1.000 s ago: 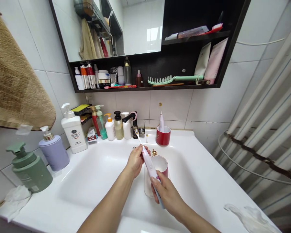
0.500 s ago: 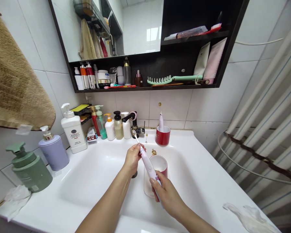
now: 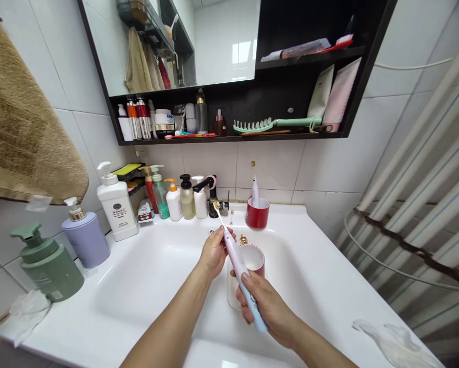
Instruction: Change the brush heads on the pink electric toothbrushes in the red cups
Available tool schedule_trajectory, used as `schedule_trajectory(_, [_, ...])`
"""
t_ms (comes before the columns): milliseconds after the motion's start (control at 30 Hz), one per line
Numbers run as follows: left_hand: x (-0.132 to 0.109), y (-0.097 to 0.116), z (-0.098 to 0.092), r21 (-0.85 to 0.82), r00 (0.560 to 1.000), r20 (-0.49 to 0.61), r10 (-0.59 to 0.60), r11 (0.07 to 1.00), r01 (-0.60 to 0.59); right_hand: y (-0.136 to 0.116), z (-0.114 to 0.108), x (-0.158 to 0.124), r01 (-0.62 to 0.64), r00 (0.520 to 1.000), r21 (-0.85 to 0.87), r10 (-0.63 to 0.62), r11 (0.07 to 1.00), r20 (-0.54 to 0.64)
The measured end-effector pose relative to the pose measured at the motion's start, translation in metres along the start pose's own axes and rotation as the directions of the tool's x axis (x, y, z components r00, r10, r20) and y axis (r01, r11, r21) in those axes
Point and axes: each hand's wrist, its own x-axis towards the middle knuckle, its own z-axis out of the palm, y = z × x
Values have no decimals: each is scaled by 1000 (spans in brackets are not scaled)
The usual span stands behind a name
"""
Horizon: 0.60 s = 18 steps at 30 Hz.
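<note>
An electric toothbrush [image 3: 235, 255], lilac at the top and pale blue at its base, is held slantwise over the sink, bristles pointing at the faucet. My left hand [image 3: 213, 251] is closed on the top of the handle, just below the brush head. Lower down, my right hand [image 3: 269, 301] grips the handle between thumb and fingers, and the blue end sticks out past the palm. Behind the handle, a red cup [image 3: 259, 263] with a white inside stands in the basin, partly hidden. Another red cup [image 3: 257, 217] on the rim holds a second electric toothbrush [image 3: 255, 191].
The white sink [image 3: 145, 276] lies under my hands. At its back stand a black faucet [image 3: 213, 191] and several pump bottles [image 3: 174, 202]. More bottles [image 3: 86, 237] line the left side. A dark cabinet [image 3: 283, 102] hangs above. Pipes [image 3: 416, 204] run along the right.
The toothbrush has turned in my hands, and its head has shifted slightly right. My right hand has changed its hold, so the blue base now shows. My left hand has moved slightly right.
</note>
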Motion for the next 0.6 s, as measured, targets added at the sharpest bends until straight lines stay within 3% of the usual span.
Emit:
schedule_trajectory(200, [1, -1, -2, 78, 999, -41, -14, 997, 17, 0, -2, 2, 27, 998, -181, -37, 983, -48])
schedule_trajectory(400, [4, 0, -6, 194, 989, -128, 73, 980, -47, 3, -3, 10, 177, 970, -429, -230, 886, -76])
schedule_trajectory(600, [6, -1, -2, 247, 984, -126, 127, 965, -93, -3, -23, 13, 77, 977, -471, -161, 879, -140])
